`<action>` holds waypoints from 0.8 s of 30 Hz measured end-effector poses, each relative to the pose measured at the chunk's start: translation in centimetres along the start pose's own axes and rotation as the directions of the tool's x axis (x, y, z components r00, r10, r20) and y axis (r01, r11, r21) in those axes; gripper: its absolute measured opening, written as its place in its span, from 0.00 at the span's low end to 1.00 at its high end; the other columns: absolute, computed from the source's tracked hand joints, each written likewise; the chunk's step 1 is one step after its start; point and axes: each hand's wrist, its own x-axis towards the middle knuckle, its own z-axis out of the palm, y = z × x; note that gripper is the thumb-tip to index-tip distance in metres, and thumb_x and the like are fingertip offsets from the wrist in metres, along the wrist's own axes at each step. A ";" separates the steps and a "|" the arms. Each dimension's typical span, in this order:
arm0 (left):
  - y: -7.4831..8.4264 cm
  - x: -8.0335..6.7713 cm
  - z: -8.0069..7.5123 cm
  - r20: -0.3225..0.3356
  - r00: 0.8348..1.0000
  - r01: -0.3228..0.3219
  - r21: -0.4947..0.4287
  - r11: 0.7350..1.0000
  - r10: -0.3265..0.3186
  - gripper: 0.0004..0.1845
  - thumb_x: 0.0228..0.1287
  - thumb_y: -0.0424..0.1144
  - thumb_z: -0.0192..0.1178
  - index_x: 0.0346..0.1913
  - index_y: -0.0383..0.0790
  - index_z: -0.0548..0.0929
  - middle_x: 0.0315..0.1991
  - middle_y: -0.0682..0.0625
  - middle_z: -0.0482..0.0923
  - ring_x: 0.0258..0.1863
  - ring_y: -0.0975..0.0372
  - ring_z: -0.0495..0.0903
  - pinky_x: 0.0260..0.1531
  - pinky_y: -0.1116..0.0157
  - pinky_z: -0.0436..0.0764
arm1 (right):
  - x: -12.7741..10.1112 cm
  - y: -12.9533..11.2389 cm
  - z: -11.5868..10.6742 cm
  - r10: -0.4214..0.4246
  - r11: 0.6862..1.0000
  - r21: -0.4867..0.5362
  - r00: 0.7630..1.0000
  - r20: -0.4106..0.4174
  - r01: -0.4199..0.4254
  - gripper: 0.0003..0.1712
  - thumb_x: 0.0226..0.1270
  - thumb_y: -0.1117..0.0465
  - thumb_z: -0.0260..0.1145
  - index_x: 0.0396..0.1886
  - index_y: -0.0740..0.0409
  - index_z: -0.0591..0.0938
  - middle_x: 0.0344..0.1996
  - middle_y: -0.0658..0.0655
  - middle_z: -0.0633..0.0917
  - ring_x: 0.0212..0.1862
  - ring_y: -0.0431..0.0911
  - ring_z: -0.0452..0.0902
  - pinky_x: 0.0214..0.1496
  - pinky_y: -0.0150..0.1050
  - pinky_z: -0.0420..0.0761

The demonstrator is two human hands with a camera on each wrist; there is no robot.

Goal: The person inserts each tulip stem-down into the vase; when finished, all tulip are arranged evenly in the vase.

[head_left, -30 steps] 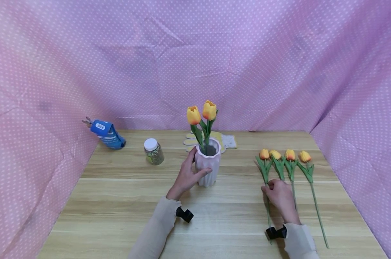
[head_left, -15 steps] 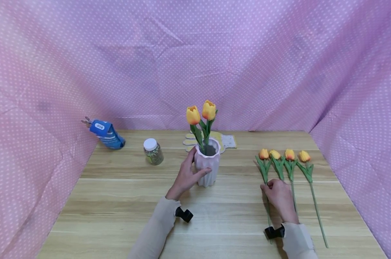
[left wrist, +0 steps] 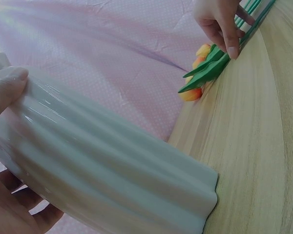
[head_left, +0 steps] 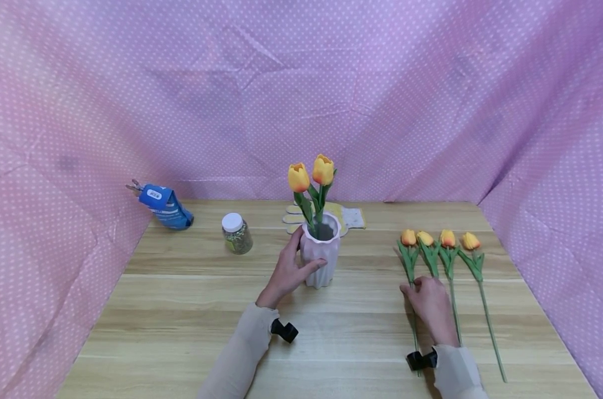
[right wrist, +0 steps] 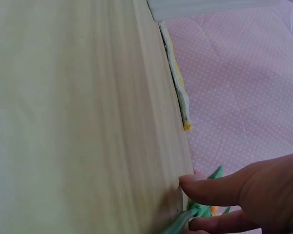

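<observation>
My left hand [head_left: 285, 272] holds the white ribbed vase [head_left: 322, 263], thumb on its near side and the other fingers behind it. Two yellow-orange tulips [head_left: 299, 178] stand upright in the vase. In the left wrist view the vase [left wrist: 112, 156] fills much of the picture. On the right, four-petal-like blooms aside, several tulips lie in a row, and my right hand [head_left: 433, 305] pinches the stem of the leftmost tulip [head_left: 408, 238] just below its leaves. The right wrist view shows thumb and forefinger on either side of the green stem [right wrist: 185, 218].
A jar with a white lid [head_left: 238, 235] stands left of the vase, and a blue bag [head_left: 167, 208] with a clip at the far left. A yellow-white glove [head_left: 352, 217] lies behind the vase. Pink dotted cloth [head_left: 301, 83] hangs behind the wooden table [head_left: 182, 332].
The right thumb has shifted slightly left and the leftmost tulip slightly right. My left hand and the vase have stayed in place.
</observation>
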 end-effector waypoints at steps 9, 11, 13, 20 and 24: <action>-0.2 0.0 0.1 -0.009 1.000 0.022 0.016 1.000 -0.022 0.47 0.58 0.42 0.69 0.76 0.52 0.51 0.74 0.52 0.60 0.73 0.55 0.63 0.72 0.47 0.64 | -0.4 0.3 0.5 -0.057 0.998 -0.007 0.994 -0.091 0.056 0.14 0.64 0.57 0.66 0.34 0.67 0.86 0.32 0.66 0.85 0.35 0.53 0.79 0.30 0.42 0.76; -0.3 0.0 0.1 -0.013 1.000 0.020 0.020 1.000 -0.020 0.47 0.58 0.43 0.69 0.76 0.54 0.52 0.73 0.53 0.61 0.72 0.55 0.63 0.71 0.47 0.65 | -0.2 0.3 0.5 -0.062 0.998 -0.010 0.993 -0.096 0.061 0.13 0.64 0.59 0.65 0.33 0.67 0.86 0.31 0.66 0.86 0.33 0.53 0.79 0.28 0.40 0.75; -0.3 -0.1 0.1 -0.017 1.000 0.020 0.022 1.000 -0.019 0.47 0.58 0.45 0.69 0.75 0.55 0.52 0.73 0.53 0.61 0.72 0.55 0.63 0.71 0.46 0.65 | -0.1 0.4 0.5 -0.058 0.998 -0.009 0.994 -0.093 0.057 0.12 0.65 0.60 0.64 0.33 0.67 0.86 0.31 0.66 0.86 0.32 0.52 0.80 0.27 0.40 0.75; -0.4 0.0 0.2 -0.017 1.000 0.011 0.024 1.000 -0.010 0.46 0.58 0.46 0.69 0.75 0.56 0.53 0.73 0.54 0.61 0.72 0.55 0.63 0.71 0.45 0.65 | -0.1 0.4 0.3 -0.025 0.999 0.032 0.997 -0.078 0.027 0.14 0.66 0.60 0.61 0.36 0.68 0.86 0.34 0.67 0.87 0.30 0.51 0.82 0.25 0.38 0.77; -0.4 0.0 0.1 -0.017 1.000 0.010 0.024 1.000 -0.010 0.47 0.58 0.46 0.69 0.75 0.55 0.53 0.73 0.54 0.61 0.72 0.55 0.63 0.71 0.45 0.65 | -0.2 0.4 -0.1 -0.038 0.998 0.047 0.996 -0.084 0.042 0.14 0.65 0.61 0.61 0.37 0.69 0.85 0.35 0.69 0.87 0.34 0.56 0.84 0.32 0.45 0.82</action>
